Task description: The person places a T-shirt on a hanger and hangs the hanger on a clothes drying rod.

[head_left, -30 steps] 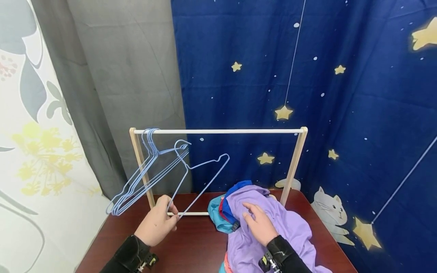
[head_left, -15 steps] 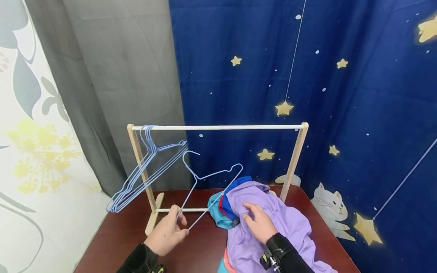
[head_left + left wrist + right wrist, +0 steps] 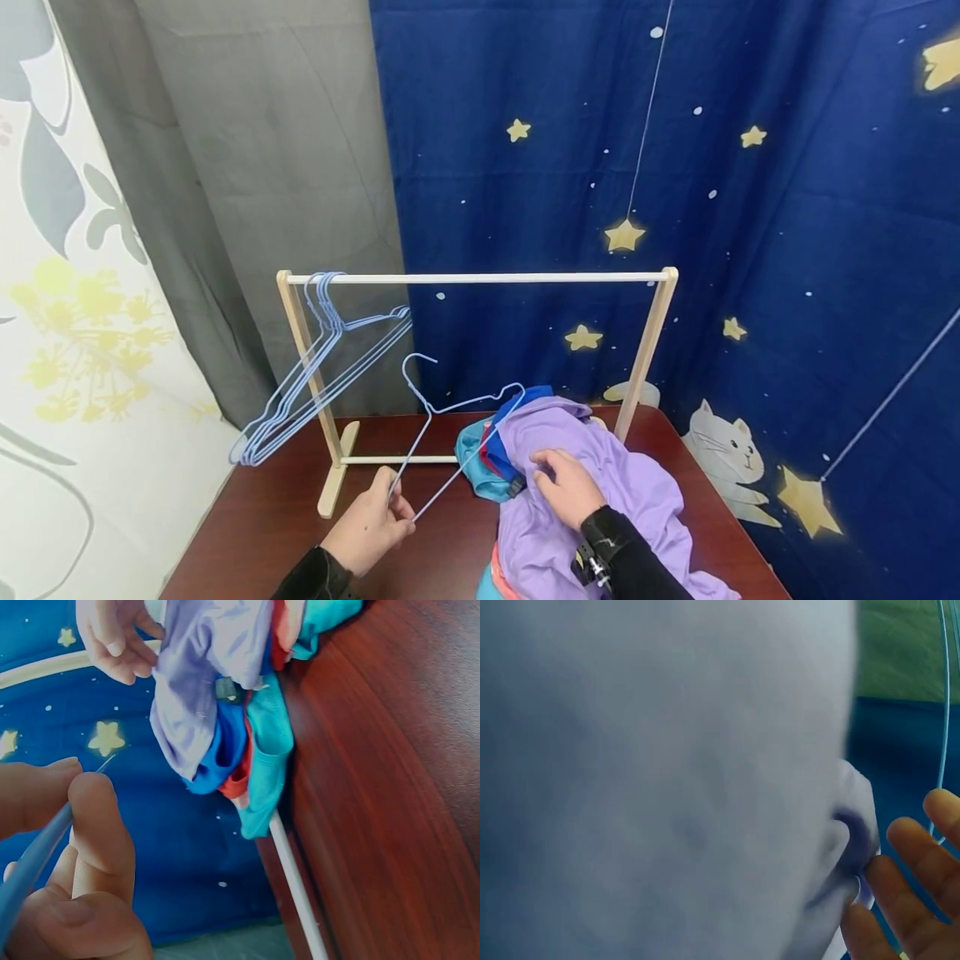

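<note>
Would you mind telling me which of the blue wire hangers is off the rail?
The single hanger pinched in the left hand, tilted over the table; the other hangers hook over the rail's left end.

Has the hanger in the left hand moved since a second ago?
Yes. The hanger pinched by the left hand has come down and rightward from the rack, its hook now well below the rail, one end at the clothes pile.

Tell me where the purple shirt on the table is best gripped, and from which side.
Probably at its far upper edge, near the rack, coming from above. The purple shirt lies crumpled on top of the pile of clothes, so that edge is free; the right hand already rests there, and the left hand pinches a hanger.
</note>
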Demonstrator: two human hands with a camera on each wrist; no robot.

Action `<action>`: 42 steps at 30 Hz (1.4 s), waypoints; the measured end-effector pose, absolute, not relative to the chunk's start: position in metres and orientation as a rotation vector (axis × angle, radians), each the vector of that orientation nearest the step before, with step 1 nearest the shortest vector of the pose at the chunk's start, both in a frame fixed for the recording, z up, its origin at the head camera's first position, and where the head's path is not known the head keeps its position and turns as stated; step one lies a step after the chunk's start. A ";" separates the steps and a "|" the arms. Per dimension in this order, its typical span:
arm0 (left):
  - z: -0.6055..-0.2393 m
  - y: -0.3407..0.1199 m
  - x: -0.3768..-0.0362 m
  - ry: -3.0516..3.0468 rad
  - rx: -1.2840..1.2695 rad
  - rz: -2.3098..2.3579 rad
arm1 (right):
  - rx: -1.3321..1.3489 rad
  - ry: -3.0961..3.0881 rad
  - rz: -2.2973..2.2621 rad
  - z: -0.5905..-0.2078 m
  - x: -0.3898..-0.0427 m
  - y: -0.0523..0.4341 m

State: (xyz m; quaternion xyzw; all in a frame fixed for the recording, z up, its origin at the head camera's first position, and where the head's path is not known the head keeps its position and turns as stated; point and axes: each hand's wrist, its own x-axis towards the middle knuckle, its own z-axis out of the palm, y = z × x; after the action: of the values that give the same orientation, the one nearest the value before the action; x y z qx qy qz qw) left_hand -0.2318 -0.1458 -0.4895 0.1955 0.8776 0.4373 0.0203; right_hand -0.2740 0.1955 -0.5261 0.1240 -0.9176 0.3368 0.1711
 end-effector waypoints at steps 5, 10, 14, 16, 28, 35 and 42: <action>-0.493 -0.148 -0.233 2.692 0.577 1.357 | 0.578 -2.589 0.711 -0.517 -0.285 0.184; -0.493 -0.148 -0.234 2.687 0.569 1.361 | 0.883 -2.670 0.505 -0.510 -0.299 0.166; -0.495 -0.148 -0.233 2.676 0.560 1.381 | 0.956 -2.773 0.430 -0.513 -0.305 0.156; -0.496 -0.148 -0.233 2.668 0.553 1.389 | 0.900 -2.786 0.411 -0.516 -0.308 0.155; -0.502 -0.151 -0.235 2.672 0.572 1.387 | 0.338 -2.828 0.414 -0.537 -0.335 0.181; -0.503 -0.152 -0.236 2.684 0.554 1.373 | 0.111 -2.881 0.409 -0.544 -0.348 0.186; -0.502 -0.150 -0.237 2.663 0.527 1.398 | 0.082 -2.833 0.335 -0.532 -0.355 0.183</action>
State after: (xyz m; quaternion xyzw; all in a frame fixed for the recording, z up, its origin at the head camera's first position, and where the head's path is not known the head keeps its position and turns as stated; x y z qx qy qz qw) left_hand -0.2370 -0.1500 -0.5016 0.1724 0.8714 0.4573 0.0439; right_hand -0.3555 0.1829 -0.5321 0.0283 -0.9824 0.1161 0.1434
